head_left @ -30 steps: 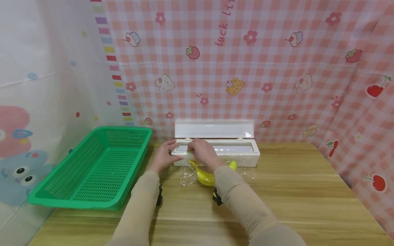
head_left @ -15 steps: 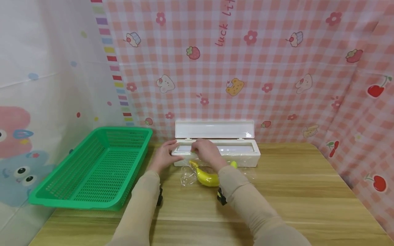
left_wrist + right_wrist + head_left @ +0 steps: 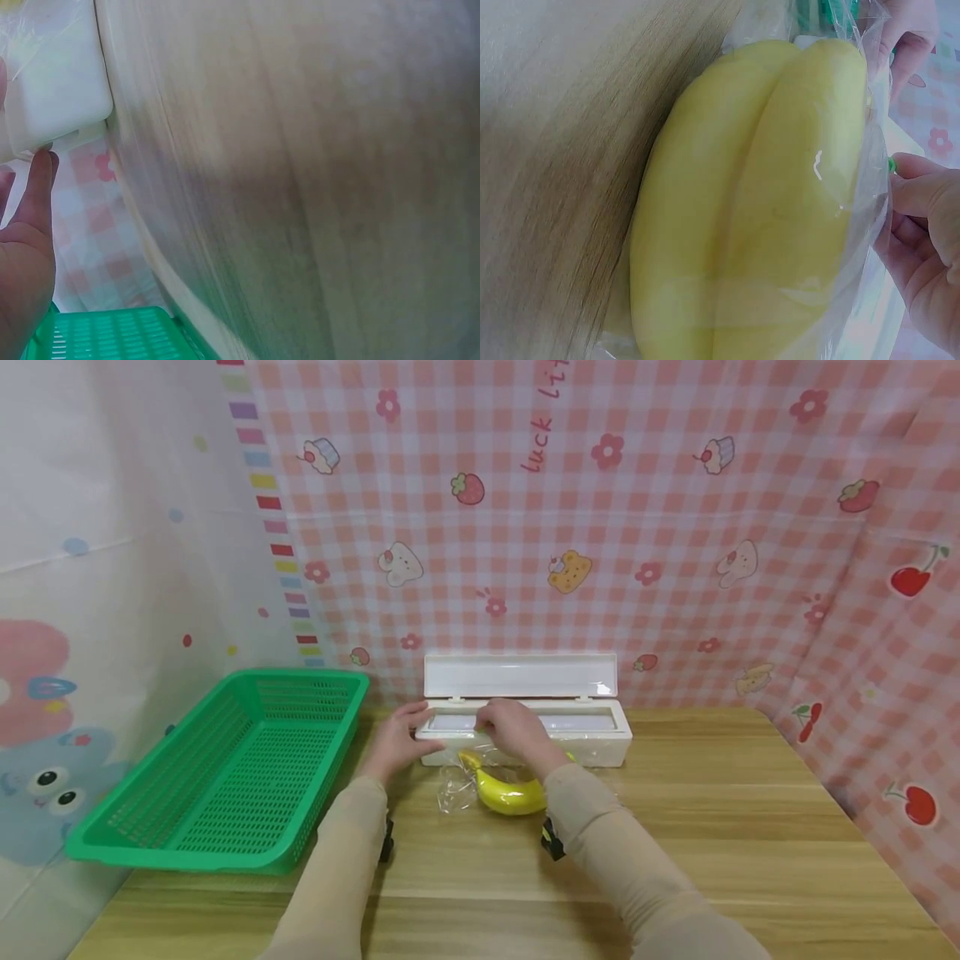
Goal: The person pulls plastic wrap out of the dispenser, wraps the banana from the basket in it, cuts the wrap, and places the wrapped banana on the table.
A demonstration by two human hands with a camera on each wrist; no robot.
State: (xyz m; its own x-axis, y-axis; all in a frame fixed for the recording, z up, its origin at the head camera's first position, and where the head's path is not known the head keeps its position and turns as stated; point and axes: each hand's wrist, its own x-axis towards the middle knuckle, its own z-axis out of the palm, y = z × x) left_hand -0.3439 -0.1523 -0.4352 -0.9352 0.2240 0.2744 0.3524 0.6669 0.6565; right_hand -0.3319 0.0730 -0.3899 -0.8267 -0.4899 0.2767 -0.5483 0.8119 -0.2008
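Observation:
A white cling film dispenser (image 3: 607,750) stands at the back of the table with its lid (image 3: 520,675) raised and a white roll inside. My left hand (image 3: 396,745) grips its left end, thumb at the front. My right hand (image 3: 517,731) is over the front rim; in the right wrist view its thumb and finger pinch a small green slider cutter (image 3: 892,163). In front of the dispenser lie yellow bananas (image 3: 512,795) under clear cling film (image 3: 456,792), which reaches up to the dispenser's edge. My right forearm hides the bananas' right end in the head view.
A green perforated plastic basket (image 3: 281,852) stands on the left of the wooden table (image 3: 712,843). Behind the dispenser hangs a pink checked cloth (image 3: 517,543), which continues down the right side. A white printed cloth (image 3: 150,593) hangs on the left.
My right hand has slid a short way to the right along the dispenser's front rim. My left hand, the dispenser and the bananas stay where they were.

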